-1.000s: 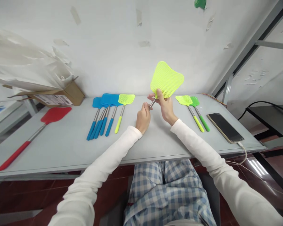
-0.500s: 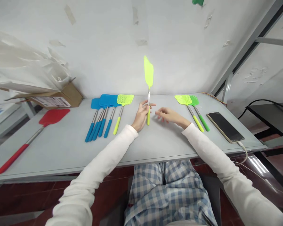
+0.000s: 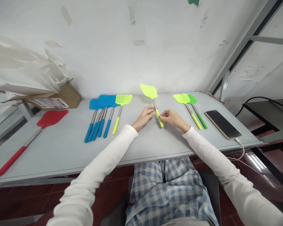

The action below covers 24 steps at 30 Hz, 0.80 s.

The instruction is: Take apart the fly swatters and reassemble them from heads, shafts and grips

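A yellow fly swatter (image 3: pixel 149 91) with a metal shaft leans over the middle of the table, head toward the wall. My right hand (image 3: pixel 173 118) pinches its yellow handle from the right. On the other side, my left hand (image 3: pixel 145 118) has its fingers stretched out beside the shaft; whether they touch it I cannot tell. To the left lie several blue fly swatters (image 3: pixel 108 100) and another yellow fly swatter (image 3: pixel 124 99). On the right, a yellow fly swatter (image 3: pixel 181 98) overlaps a green fly swatter (image 3: pixel 192 99).
A longer red fly swatter (image 3: pixel 52 119) lies at the table's left. Behind it is a cardboard box (image 3: pixel 70 96) with white plastic wrapping (image 3: pixel 25 67). A phone (image 3: pixel 223 124) with a white cable (image 3: pixel 241 145) rests at the right. The white wall (image 3: pixel 103 47) bounds the grey table (image 3: pixel 68 150).
The yellow fly swatter has gone from upright to tilted, its head lower. My right hand has come onto its handle, and my left hand's grip has loosened.
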{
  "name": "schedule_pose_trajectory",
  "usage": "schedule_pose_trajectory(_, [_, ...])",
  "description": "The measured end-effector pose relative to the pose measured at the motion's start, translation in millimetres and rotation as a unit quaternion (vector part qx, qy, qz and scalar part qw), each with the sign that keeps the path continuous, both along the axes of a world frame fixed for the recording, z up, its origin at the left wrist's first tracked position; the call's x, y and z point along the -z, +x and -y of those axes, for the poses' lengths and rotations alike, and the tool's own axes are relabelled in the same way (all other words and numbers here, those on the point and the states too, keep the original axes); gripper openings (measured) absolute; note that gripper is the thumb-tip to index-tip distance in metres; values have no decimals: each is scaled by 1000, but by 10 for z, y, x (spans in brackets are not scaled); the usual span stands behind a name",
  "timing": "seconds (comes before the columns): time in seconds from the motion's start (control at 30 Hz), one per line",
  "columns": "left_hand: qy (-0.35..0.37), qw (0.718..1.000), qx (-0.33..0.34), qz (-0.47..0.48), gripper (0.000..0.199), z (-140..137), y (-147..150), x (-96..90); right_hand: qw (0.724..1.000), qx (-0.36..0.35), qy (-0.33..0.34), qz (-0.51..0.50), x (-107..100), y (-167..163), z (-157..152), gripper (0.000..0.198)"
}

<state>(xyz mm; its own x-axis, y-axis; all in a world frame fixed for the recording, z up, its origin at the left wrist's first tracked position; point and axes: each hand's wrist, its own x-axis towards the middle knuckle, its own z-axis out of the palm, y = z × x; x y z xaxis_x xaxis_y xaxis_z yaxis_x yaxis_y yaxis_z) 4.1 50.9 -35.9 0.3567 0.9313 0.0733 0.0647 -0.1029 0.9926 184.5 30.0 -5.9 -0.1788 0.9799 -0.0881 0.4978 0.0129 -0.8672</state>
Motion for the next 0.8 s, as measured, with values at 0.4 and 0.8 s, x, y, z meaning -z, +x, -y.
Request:
schedule_pose_trajectory(0.4, [201,733,-373,-532,43,-117,-439,-57,977,141,78,142,79,887,438,13])
schedule_pose_trajectory(0.8, [102,720,-367,-580,41,-278,-770,-47,878,170,108,435,-7,1106,388,11])
